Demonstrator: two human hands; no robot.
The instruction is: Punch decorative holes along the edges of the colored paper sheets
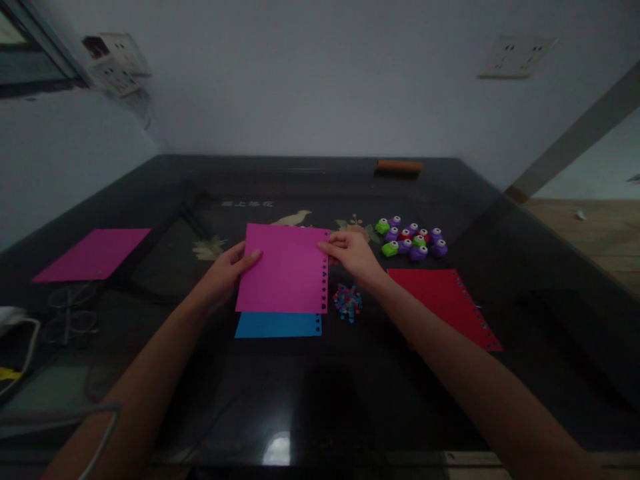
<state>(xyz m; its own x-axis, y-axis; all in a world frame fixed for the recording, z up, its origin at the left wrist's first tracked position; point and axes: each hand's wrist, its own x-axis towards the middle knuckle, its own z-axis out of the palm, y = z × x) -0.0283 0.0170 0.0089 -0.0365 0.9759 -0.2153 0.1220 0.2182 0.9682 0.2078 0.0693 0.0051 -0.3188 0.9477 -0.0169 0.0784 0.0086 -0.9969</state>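
Note:
Both my hands hold a pink sheet of paper [283, 273], raised above the table. My left hand [230, 270] pinches its left edge, thumb on top. At the upper right edge, my right hand [350, 250] grips it between thumb and fingers. Small shaped holes run down the sheet's right edge. Partly hidden beneath it lies a blue sheet [279, 325], also punched along its right edge. A small heap of blue, pink and red paper bits [348, 301] sits just right of the sheets. Under my right forearm is a red sheet [445, 300] with a punched right edge.
Several purple, green and red eye-topped craft punches [413, 239] cluster at the right. Another pink sheet [95, 255] lies far left, near a clear glasses-like object [70, 313]. A brown roll [399, 165] rests at the back of the dark glossy table [240, 393], against the wall.

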